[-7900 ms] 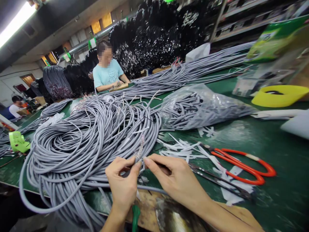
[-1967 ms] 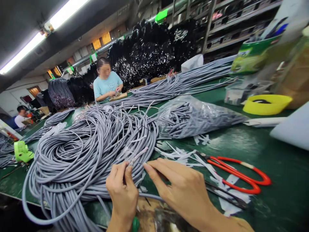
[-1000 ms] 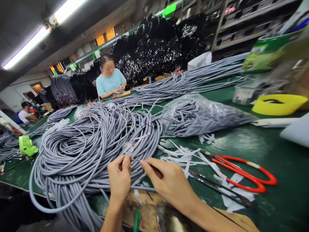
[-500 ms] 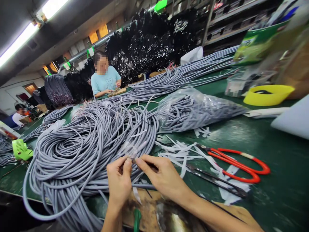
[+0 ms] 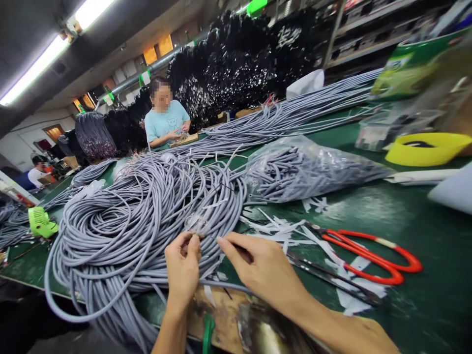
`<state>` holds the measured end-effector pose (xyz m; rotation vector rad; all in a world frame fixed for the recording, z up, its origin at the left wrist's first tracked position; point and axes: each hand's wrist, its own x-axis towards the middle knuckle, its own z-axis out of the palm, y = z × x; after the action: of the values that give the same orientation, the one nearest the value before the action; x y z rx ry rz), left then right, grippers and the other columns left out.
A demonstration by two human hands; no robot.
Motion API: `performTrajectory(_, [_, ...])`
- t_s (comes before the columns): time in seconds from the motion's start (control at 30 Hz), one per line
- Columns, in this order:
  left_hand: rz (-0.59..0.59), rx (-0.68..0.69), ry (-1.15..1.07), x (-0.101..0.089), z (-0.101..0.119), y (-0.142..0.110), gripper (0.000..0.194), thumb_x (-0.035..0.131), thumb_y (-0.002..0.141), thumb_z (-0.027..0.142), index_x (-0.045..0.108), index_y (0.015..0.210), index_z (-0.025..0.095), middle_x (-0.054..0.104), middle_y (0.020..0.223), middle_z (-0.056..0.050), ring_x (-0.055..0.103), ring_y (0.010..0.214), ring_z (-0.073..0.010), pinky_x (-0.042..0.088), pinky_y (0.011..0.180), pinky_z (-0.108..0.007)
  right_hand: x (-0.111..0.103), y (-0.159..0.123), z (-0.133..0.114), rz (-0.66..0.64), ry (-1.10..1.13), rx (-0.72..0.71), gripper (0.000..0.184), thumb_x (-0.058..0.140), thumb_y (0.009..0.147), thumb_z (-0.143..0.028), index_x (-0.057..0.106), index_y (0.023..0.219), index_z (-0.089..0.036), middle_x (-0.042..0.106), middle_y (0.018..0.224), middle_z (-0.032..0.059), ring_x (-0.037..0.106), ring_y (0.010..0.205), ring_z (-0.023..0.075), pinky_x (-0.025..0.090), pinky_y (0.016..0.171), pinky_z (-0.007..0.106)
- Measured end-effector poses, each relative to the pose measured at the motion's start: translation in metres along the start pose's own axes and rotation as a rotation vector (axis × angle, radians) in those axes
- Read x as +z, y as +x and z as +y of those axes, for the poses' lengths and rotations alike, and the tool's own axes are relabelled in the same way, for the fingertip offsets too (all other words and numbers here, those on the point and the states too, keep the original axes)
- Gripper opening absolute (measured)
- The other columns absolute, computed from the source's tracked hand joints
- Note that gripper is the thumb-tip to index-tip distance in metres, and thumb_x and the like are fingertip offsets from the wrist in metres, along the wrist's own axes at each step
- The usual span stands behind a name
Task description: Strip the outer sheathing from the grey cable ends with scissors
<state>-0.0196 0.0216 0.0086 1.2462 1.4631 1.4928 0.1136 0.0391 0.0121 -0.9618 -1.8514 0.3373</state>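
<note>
While the left hand (image 5: 183, 268) pinches a pale cable end (image 5: 197, 225) between its fingers, over the coiled grey cables (image 5: 110, 216), the right hand (image 5: 271, 268) stands just beside it, fingers drawn together; whether they grasp anything is too small to tell. Red-handled scissors (image 5: 392, 278) lie on the bench (image 5: 438, 231).

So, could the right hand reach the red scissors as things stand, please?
Probably yes: the red scissors lie to the right of the right hand, and nothing covers their handles.

No legible text, label (image 5: 398, 63) on green container (image 5: 407, 81) blurred
</note>
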Motion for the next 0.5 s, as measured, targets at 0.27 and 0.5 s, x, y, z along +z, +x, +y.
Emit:
performTrajectory(0.27, [0.025, 0.082, 0.066, -0.001, 0.001, -0.006, 0.024, 0.059, 0.074, 0.033, 0.067, 0.077, 0.012, 0.061, 0.063, -0.004, 0.056, 0.058, -0.0145, 0.044, 0.053, -0.022, 0.009, 0.006, 0.004, -0.037, 0.175, 0.239, 0.021, 0.051, 0.073, -0.035, 0.061, 0.069, -0.016, 0.040, 0.042, -0.0065, 0.032, 0.035, 0.0075, 0.030, 0.037, 0.019])
performTrajectory(0.5, [-0.046, 0.104, 0.141, -0.002, 0.001, -0.008, 0.017, 0.059, 0.073, 0.027, 0.067, 0.076, 0.012, 0.065, 0.071, -0.006, 0.060, 0.063, -0.0157, 0.047, 0.057, -0.022, 0.014, 0.007, 0.004, -0.056, 0.401, 0.332, 0.025, 0.051, 0.072, -0.037, 0.062, 0.064, -0.015, 0.036, 0.042, -0.0061, 0.029, 0.037, 0.0073, 0.025, 0.035, 0.020])
